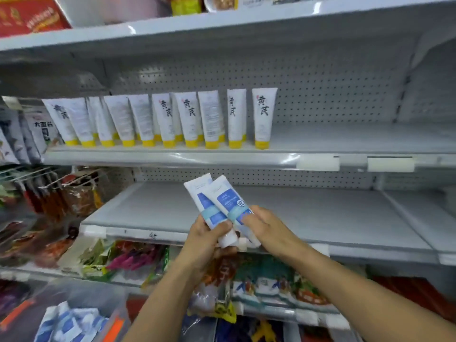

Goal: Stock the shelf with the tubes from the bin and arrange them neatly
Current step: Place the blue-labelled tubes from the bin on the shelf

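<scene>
Two white tubes with blue labels are held up in front of the grey middle shelf [308, 213]. My left hand [207, 240] grips the left tube [201, 201] near its cap end. My right hand [265, 225] grips the right tube [225, 196], thumb across its label. The two tubes touch and lean left, crimped ends up. On the shelf above [172, 156] several white tubes with yellow caps [262, 117] stand cap down in a row. At the bottom left lies a clear bin [71, 322] with more blue and white tubes.
Snack bags hang on hooks at the left [49, 193]. Colourful packets fill the shelf below my hands [259, 280]. White price tag holders [318, 162] sit on the upper shelf's edge. The right part of the yellow-cap shelf is bare.
</scene>
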Demonstrator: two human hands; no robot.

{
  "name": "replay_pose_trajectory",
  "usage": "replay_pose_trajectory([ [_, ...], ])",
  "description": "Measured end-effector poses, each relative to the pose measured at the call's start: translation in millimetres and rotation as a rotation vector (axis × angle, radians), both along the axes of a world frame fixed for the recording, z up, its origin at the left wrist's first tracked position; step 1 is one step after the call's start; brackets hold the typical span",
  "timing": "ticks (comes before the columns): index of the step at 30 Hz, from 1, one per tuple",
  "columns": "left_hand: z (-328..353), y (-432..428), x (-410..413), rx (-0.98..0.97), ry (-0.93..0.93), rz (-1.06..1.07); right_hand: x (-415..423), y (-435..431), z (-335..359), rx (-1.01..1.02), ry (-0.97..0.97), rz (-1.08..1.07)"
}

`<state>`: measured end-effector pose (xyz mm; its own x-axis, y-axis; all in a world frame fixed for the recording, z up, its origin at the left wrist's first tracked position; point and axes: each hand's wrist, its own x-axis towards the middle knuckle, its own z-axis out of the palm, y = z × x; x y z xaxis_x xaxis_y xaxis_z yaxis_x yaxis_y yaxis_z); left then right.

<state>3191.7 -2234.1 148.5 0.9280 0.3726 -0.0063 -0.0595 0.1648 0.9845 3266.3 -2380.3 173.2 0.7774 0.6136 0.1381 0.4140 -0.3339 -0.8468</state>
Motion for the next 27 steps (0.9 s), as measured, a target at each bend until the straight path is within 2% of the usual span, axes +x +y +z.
replay_pose_trajectory([
  [5, 47, -45, 28, 0.063, -0.066, -0.063, 14, -49, 42, 0.058, 0.086, 0.038],
  [10, 84, -65, 61, 0.161, -0.156, 0.054, 41, -60, 73, 0.262, 0.072, -0.115],
  [15, 99, -59, 93, 0.303, -0.256, 0.155, 88, -56, 110, 0.344, -0.02, -0.306],
  [19, 100, -46, 114, 0.329, -0.297, 0.185, 129, -51, 133, 0.437, -0.036, -0.312],
  [21, 99, -40, 125, 0.348, -0.302, 0.199, 151, -46, 138, 0.417, -0.053, -0.327],
  [27, 97, -25, 158, 0.404, -0.319, 0.204, 205, -26, 134, 0.098, -0.191, -0.467],
])
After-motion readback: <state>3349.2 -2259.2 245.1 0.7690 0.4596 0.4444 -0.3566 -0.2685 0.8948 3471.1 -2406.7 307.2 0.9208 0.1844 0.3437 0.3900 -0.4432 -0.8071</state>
